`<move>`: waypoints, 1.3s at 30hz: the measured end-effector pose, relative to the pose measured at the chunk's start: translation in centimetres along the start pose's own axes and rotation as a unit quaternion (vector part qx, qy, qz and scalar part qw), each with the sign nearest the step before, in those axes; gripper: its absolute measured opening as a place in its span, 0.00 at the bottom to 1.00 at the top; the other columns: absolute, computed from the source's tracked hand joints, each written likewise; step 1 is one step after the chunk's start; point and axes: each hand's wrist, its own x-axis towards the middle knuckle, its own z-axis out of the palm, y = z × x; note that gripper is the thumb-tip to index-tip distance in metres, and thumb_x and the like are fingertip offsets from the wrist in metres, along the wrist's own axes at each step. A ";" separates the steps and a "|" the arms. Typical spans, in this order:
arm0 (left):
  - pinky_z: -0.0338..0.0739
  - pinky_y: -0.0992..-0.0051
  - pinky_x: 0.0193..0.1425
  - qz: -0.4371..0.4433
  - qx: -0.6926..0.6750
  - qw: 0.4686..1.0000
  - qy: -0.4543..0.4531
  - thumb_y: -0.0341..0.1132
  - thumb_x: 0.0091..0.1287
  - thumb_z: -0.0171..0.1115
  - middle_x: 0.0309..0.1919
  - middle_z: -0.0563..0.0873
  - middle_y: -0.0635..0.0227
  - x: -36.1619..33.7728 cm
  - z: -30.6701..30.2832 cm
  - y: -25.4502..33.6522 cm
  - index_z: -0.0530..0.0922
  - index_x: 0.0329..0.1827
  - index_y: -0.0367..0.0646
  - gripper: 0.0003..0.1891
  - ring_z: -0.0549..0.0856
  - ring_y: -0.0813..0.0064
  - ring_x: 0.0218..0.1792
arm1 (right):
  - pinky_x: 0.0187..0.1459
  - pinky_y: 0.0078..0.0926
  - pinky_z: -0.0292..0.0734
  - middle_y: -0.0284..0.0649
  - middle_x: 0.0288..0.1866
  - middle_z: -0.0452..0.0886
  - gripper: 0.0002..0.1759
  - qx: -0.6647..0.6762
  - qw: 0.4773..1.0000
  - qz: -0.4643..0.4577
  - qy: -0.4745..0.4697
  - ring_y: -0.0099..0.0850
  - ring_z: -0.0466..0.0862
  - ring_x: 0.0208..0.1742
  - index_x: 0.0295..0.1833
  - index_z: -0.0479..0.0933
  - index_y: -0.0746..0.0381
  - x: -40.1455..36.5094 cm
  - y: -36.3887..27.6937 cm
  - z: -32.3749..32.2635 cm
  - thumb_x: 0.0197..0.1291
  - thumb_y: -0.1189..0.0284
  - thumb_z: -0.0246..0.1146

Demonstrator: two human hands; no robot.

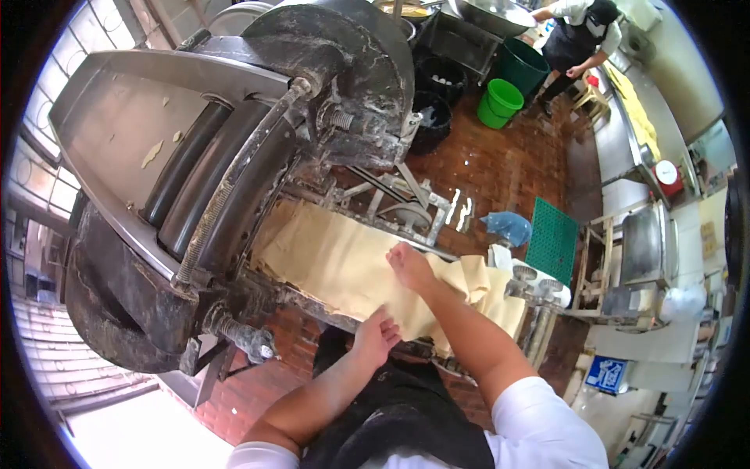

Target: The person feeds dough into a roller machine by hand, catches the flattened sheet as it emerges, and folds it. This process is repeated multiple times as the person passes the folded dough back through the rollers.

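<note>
A long sheet of pale dough (328, 246) lies on the bed of a large dough sheeter (226, 176), running out from under its rollers. Towards the right end the sheet bunches into loose folds (476, 285). My right hand (412, 268) is over the far side of the sheet, fingers curled closed; what they hold, if anything, is hidden. At the near edge of the dough my left hand (377, 338) is open, its fingers loosely extended and apart.
Dough scraps (152, 154) lie on the machine's metal tray. A threaded knob (254, 344) juts out at the near side. Behind stand a green bucket (500, 103) and dark tubs. A person (582, 39) works beside the right counter, where yellow dough (631, 102) lies.
</note>
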 end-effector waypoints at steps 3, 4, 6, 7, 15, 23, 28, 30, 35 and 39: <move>0.72 0.65 0.48 0.039 0.015 0.999 0.020 0.50 0.65 0.61 0.33 0.77 0.72 -0.2 -0.6 0.9 0.75 0.48 0.52 0.16 0.77 0.72 0.38 | 0.47 0.43 0.75 0.48 0.40 0.83 0.18 0.013 1.000 0.011 -0.020 0.47 0.82 0.44 0.49 0.72 0.60 0.7 0.5 -0.2 0.63 0.57 0.59; 0.72 0.65 0.48 0.056 0.019 0.997 0.053 0.51 0.65 0.61 0.33 0.77 0.73 -0.3 -0.9 1.2 0.75 0.48 0.52 0.16 0.77 0.73 0.37 | 0.47 0.43 0.75 0.48 0.40 0.83 0.18 0.015 1.000 0.010 -0.019 0.47 0.82 0.44 0.49 0.72 0.60 0.8 0.5 -0.3 0.63 0.57 0.59; 0.72 0.65 0.46 0.086 0.040 0.991 0.096 0.52 0.66 0.60 0.33 0.77 0.74 -0.9 -1.1 1.9 0.74 0.48 0.52 0.17 0.78 0.73 0.36 | 0.48 0.42 0.76 0.48 0.43 0.83 0.22 0.011 0.997 0.081 0.002 0.46 0.83 0.47 0.51 0.73 0.60 1.4 0.2 -0.1 0.60 0.54 0.62; 0.72 0.65 0.46 0.091 0.040 0.990 0.098 0.52 0.66 0.60 0.33 0.77 0.74 -0.9 -1.5 2.2 0.74 0.48 0.52 0.17 0.78 0.73 0.36 | 0.48 0.42 0.76 0.48 0.43 0.83 0.22 0.015 0.997 0.077 0.001 0.46 0.83 0.47 0.51 0.73 0.60 2.0 0.6 0.6 0.60 0.54 0.62; 0.73 0.60 0.49 0.084 0.034 0.995 0.045 0.53 0.67 0.57 0.41 0.79 0.66 -0.2 -4.7 4.8 0.70 0.52 0.47 0.21 0.81 0.65 0.43 | 0.50 0.41 0.76 0.47 0.48 0.83 0.23 -0.230 0.962 0.031 -0.143 0.44 0.82 0.51 0.47 0.80 0.58 3.6 -2.8 -0.7 0.54 0.52 0.62; 0.72 0.64 0.42 0.036 0.028 0.997 0.068 0.62 0.62 0.59 0.32 0.79 0.69 0.9 -4.4 5.2 0.72 0.41 0.48 0.24 0.80 0.68 0.36 | 0.45 0.39 0.76 0.46 0.40 0.83 0.17 -0.036 0.987 -0.044 -0.150 0.42 0.82 0.42 0.41 0.79 0.60 -1.4 -3.4 0.6 0.57 0.56 0.61; 0.71 0.70 0.37 0.044 0.066 0.996 0.050 0.64 0.60 0.60 0.26 0.77 0.74 0.6 -2.4 5.9 0.74 0.31 0.51 0.24 0.77 0.74 0.30 | 0.45 0.34 0.76 0.46 0.41 0.83 0.20 0.099 0.972 0.070 -0.199 0.42 0.82 0.43 0.43 0.79 0.61 -2.5 -3.5 0.3 0.54 0.55 0.64; 0.69 0.76 0.34 0.109 0.140 0.984 -0.014 0.63 0.60 0.61 0.24 0.76 0.77 -0.1 -1.0 6.1 0.73 0.27 0.53 0.23 0.75 0.78 0.27 | 0.49 0.33 0.76 0.49 0.44 0.84 0.32 0.021 0.986 -0.008 -0.165 0.43 0.83 0.45 0.49 0.78 0.65 -3.0 -3.2 0.2 0.46 0.51 0.69; 0.65 0.78 0.31 0.174 0.155 0.972 0.010 0.52 0.67 0.59 0.21 0.74 0.76 -0.7 2.5 6.6 0.74 0.26 0.50 0.18 0.72 0.82 0.24 | 0.54 0.35 0.75 0.56 0.52 0.80 0.48 0.017 0.975 0.119 -0.185 0.43 0.82 0.53 0.56 0.74 0.73 -2.7 -4.7 -1.7 0.34 0.48 0.74; 0.69 0.78 0.35 0.269 0.195 0.940 -0.076 0.49 0.69 0.58 0.26 0.79 0.73 -0.2 2.2 6.0 0.79 0.32 0.42 0.18 0.76 0.80 0.29 | 0.55 0.36 0.75 0.57 0.51 0.81 0.48 -0.112 0.937 0.107 -0.314 0.47 0.82 0.52 0.53 0.76 0.73 -1.9 -4.4 -1.3 0.31 0.45 0.73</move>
